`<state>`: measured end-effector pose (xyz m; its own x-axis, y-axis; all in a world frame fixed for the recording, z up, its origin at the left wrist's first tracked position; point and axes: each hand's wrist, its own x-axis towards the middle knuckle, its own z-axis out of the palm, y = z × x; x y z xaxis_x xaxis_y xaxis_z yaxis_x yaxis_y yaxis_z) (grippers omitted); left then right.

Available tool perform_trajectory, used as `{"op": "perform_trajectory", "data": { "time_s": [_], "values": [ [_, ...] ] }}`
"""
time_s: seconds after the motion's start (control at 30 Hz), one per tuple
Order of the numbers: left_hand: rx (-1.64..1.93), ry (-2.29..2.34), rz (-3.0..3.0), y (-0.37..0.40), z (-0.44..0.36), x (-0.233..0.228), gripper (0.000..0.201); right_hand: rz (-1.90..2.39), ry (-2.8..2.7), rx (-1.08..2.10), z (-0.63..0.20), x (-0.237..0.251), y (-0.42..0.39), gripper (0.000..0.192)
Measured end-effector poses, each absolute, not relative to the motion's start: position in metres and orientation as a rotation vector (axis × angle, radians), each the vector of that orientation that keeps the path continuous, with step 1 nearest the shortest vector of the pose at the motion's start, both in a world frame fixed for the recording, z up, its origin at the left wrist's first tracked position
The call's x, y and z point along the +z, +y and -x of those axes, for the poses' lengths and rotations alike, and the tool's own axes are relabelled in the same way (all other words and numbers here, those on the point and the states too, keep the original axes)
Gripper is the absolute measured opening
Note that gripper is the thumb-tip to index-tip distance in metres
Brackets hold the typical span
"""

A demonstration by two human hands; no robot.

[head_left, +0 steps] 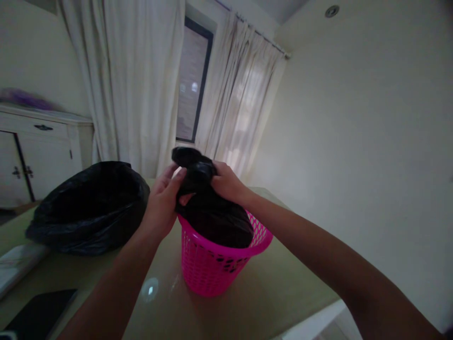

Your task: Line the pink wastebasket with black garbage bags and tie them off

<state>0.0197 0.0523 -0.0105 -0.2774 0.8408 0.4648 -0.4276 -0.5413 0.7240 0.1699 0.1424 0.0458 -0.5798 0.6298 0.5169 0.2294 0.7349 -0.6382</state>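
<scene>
Black plastic bag (pixel 215 219) is sagging into a pink basket (pixel 208 274) just below the frame's centre, and from where I'm standing, the left hand (pixel 163 198) and right hand (pixel 227 182) are both gripping its bunched top. Another dark bag (pixel 88 238) is gaping, lower left.

free: tabletop (pixel 247 302) before pink basket (pixel 207 276) | left blocked: wide black bag (pixel 88 238) | mouth partly blocked: dark plastic (pixel 219 219)

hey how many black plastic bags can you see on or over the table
2: the held bag, partly inside the pink basket, and the open bag left of it.
</scene>
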Motion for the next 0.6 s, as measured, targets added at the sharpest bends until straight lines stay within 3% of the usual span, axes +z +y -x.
{"op": "perform_trajectory", "data": {
  "time_s": [0.07,0.23,0.37,0.47,0.6],
  "values": [
    [1.836,0.703,-1.167,0.052,-0.018,-0.012,0.052,0.478,-2.365,0.585,-0.167,0.049,0.137,0.025],
    [1.834,0.910,-1.295,0.049,-0.014,-0.011,0.053,0.251,-2.550,1.278,-0.174,0.058,0.115,0.034],
    [1.858,1.099,-1.531,0.045,-0.016,-0.011,0.044,0.405,-2.273,1.544,-0.172,0.054,0.109,0.046],
    [1.901,1.384,-1.740,0.042,-0.017,-0.014,0.041,0.592,-1.971,1.466,-0.167,0.042,0.117,0.052],
    [1.976,1.686,-2.149,0.041,-0.015,-0.018,0.051,0.828,-1.928,1.183,-0.162,0.033,0.133,0.044]
  ]
}}
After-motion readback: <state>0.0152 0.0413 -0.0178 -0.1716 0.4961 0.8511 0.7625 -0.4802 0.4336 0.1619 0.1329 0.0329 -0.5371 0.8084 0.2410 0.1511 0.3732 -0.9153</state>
